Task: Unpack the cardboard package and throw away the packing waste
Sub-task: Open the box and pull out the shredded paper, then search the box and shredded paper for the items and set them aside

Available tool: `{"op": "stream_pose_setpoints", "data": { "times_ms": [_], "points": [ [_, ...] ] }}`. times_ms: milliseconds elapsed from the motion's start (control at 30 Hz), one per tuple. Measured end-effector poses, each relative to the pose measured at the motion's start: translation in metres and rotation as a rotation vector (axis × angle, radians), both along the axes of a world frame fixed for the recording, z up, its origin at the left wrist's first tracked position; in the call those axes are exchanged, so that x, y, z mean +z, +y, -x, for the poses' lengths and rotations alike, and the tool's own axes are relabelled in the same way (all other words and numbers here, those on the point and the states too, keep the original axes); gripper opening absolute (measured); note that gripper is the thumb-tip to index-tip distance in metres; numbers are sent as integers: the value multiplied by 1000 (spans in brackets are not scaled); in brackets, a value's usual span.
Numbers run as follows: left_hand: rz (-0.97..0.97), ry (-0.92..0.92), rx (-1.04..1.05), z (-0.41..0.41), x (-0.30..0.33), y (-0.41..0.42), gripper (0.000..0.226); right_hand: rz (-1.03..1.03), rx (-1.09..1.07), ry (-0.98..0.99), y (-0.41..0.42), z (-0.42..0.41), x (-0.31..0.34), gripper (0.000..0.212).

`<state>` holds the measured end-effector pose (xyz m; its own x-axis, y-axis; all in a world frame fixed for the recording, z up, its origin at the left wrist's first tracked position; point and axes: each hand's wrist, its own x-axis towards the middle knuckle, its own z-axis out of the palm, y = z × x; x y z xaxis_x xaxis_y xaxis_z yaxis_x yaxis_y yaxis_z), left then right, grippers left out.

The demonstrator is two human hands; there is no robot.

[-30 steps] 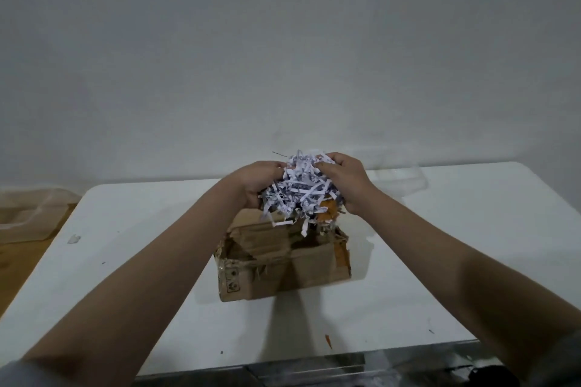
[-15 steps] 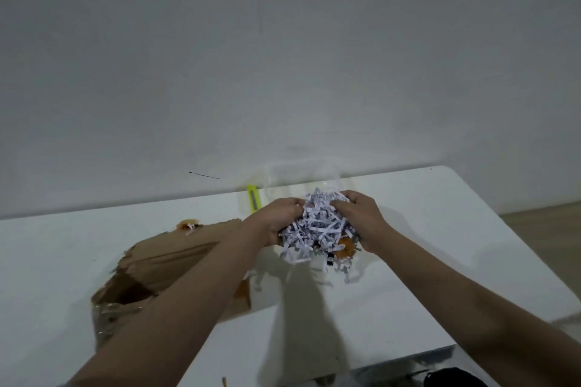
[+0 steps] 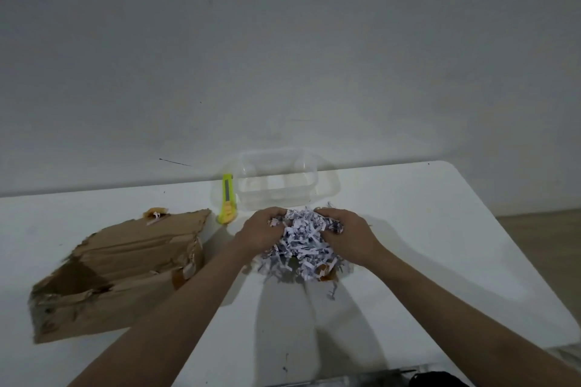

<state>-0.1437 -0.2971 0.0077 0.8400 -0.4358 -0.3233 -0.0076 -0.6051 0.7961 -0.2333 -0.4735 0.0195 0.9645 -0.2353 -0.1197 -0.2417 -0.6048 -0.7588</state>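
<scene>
You're gripping the shredded paper (image 3: 301, 242) with both hands, left hand (image 3: 261, 234) and right hand (image 3: 349, 237) curled around it, beside the cardboard box (image 3: 119, 273).

- Single view: your head camera, worn on you and looking forward and down across the white surface (image 3: 408, 229) toward a plain wall (image 3: 283, 41).
- Framing: wide-angle; the wall fills the upper half, the surface the lower half, its far edge and right corner in view.
- Nearness: close; both your forearms enter from the bottom edge, and your left hand (image 3: 261, 234) and right hand (image 3: 349, 237) sit near the centre.
- Extent: a strip of floor (image 3: 540, 226) shows at right beyond the surface.
- Overlap: no second view shares the scene.
</scene>
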Motion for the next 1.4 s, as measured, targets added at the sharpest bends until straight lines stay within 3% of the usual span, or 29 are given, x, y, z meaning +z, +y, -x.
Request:
{"op": "stream_pose_setpoints", "data": {
  "times_ms": [67,200,300,367,467,600,800,1000,1133,1233,1300,1400],
  "points": [
    [-27,-83,-12,-2,-11,6,57,81,73,5,-2,0,-1,45],
    [-175,-333,93,11,-9,13,48,190,115,72,-7,4,-12,54],
    [-54,-562,-14,22,-7,10,45,330,80,103,-6,10,-18,56],
    [-2,-576,-172,29,-10,6,44,348,103,-3,-1,15,-21,59],
    [-78,-582,-290,36,-21,6,51,298,141,-38,6,20,-32,61],
    [-330,-568,-337,46,-36,20,64,344,117,20,6,27,-48,72],
    [-442,-621,-303,60,-37,29,65,337,123,79,3,29,-46,72],
    [-250,-610,-206,60,-10,36,61,187,10,-150,8,27,-13,54],
    [-92,-718,-85,56,9,43,51,151,-11,-322,25,12,7,44],
    [-25,-746,3,49,26,56,41,193,-36,-476,49,-1,16,21],
    [-19,-769,55,43,40,70,37,225,-67,-508,67,-9,20,11],
    [0,-757,110,32,54,101,38,257,-100,-418,93,-19,23,18]
  ]
}}
